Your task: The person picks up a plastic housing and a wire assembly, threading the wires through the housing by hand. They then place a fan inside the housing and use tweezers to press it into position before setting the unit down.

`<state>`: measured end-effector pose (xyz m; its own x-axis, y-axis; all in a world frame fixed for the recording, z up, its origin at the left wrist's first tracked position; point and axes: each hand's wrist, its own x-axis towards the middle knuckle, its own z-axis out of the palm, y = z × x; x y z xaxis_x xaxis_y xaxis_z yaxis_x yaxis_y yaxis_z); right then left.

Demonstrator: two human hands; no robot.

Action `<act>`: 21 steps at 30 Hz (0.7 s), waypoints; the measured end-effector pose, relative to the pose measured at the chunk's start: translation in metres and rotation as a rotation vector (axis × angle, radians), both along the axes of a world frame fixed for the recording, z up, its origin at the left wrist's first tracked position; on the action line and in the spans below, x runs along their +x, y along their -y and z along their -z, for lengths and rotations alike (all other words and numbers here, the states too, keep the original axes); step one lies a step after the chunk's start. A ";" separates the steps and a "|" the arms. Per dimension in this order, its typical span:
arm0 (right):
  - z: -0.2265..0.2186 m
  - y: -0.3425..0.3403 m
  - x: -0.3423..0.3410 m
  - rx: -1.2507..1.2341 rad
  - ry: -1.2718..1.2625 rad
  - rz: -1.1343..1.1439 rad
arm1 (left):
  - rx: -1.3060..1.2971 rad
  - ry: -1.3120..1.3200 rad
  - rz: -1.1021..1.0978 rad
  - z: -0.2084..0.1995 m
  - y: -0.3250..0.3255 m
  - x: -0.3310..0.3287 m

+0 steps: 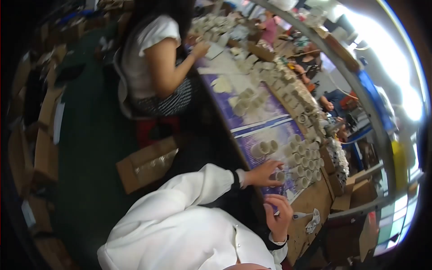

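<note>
My left hand (264, 174) reaches over the near edge of the table, its thumb and fingers around an off-white cylindrical cup (279, 177). Closer to me, my right hand (279, 217) is held at the table's edge with loosely bent fingers; its thumb stands apart from them and I see nothing between. Rows of similar open-topped cups (308, 164) stand just beyond my left hand. Two more cups (259, 150) are set apart to their left. Purple-and-white printed sheets (252, 141) lie under the cups.
A small crumpled, transparent-and-white item (312, 220) lies on the brown board (299, 238) at right. Another person (157, 67) sits further along the table, hands on the work there. An open cardboard box (146, 166) stands on the floor at left. A metal frame post (373, 112) rises at right.
</note>
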<state>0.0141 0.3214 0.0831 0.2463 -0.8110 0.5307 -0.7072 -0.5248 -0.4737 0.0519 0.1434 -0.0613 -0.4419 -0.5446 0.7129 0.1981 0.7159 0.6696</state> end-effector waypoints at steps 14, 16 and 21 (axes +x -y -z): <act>0.010 0.027 -0.008 0.007 0.115 -0.111 | 0.021 0.052 0.104 -0.019 -0.002 0.027; 0.013 0.035 -0.005 0.001 0.138 -0.165 | 0.045 0.091 0.158 -0.021 -0.002 0.041; 0.017 0.047 0.009 0.071 0.153 -0.192 | -0.093 0.094 0.052 -0.025 0.000 0.105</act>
